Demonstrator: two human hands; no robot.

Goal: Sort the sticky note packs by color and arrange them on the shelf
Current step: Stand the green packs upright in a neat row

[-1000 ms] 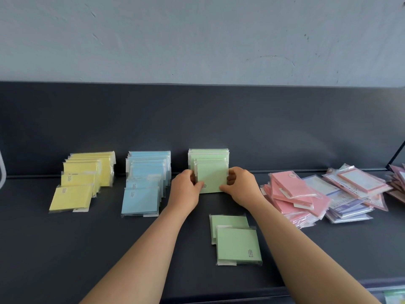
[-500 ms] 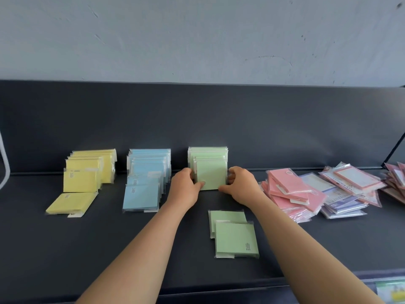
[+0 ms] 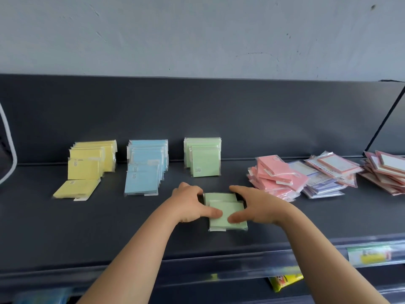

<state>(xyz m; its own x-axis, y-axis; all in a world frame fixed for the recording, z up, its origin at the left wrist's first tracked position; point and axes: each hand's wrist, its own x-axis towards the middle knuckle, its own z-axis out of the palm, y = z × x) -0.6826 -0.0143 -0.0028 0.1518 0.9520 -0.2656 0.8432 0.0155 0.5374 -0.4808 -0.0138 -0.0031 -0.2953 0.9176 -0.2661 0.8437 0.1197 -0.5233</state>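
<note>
The left hand and right hand clamped two overlapping plastic-wrapped green sticky note packs lying flat on the dark grey shelf, fingers curled round their edges, near the upright green row.

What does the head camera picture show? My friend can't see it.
The left hand and right hand grip two loose green packs lying on a dark shelf. Behind stand a yellow row, a blue row and a green row; a pink pile lies to the right.
</note>
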